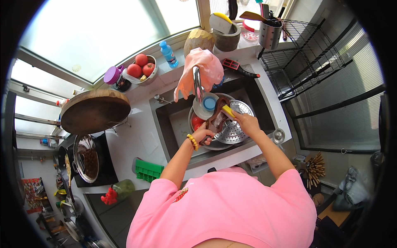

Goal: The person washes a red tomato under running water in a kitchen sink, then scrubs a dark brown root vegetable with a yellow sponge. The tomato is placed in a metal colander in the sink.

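Over the sink (176,124), my left hand (203,134) grips the lower end of a dark brown, curvy-edged object (214,121), perhaps a wooden mould. My right hand (247,123) holds a yellow scrub brush (228,111), its bristles against the brown object's wet surface. Beneath both hands, a perforated metal steamer plate (237,131) lies on a large metal basin (217,147). A pale bowl (200,109) with a small blue dish (209,103) in it rests at the basin's left, near red tomatoes (196,121).
A chrome faucet (197,80) draped with pink rubber gloves (206,63) rises behind the basin. A round wooden chopping board (96,111) stands at left, by a pan (85,158) on the hob. Beyond the sink are a tomato bowl (152,74) and a stone mortar (227,40).
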Demonstrator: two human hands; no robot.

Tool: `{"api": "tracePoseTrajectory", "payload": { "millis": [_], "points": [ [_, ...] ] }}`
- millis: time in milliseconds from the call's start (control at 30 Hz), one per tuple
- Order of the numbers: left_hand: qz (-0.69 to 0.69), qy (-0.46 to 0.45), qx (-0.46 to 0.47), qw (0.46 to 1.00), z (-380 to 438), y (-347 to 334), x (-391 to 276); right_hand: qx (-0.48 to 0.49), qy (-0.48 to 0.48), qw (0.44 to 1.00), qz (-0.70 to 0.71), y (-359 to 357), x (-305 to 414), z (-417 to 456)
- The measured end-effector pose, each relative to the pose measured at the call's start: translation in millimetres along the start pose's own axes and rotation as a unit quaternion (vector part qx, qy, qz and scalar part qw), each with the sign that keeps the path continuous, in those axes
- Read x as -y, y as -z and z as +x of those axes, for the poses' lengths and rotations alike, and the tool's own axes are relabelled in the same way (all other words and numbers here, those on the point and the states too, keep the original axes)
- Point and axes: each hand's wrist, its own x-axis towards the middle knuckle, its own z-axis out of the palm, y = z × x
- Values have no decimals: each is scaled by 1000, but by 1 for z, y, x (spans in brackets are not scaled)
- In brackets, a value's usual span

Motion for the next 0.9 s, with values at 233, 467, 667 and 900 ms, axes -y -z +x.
{"api": "tracePoseTrajectory", "payload": {
  "millis": [233, 467, 667, 900],
  "points": [
    [-21, 7, -8, 1000, 1, -9, 11, 21, -110, 994, 13, -12, 36, 14],
    [-21, -3, -52, 998, 5, -14, 3, -3, -149, 966, 212, -43, 67, 19],
    [-59, -2, -4, 998, 6, -26, 14, -19, -191, 964, 184, -30, 53, 46],
    [-112, 21, 4, 994, 1, -26, 14, -9, -176, 975, 136, -34, 48, 42]
  ]
}}
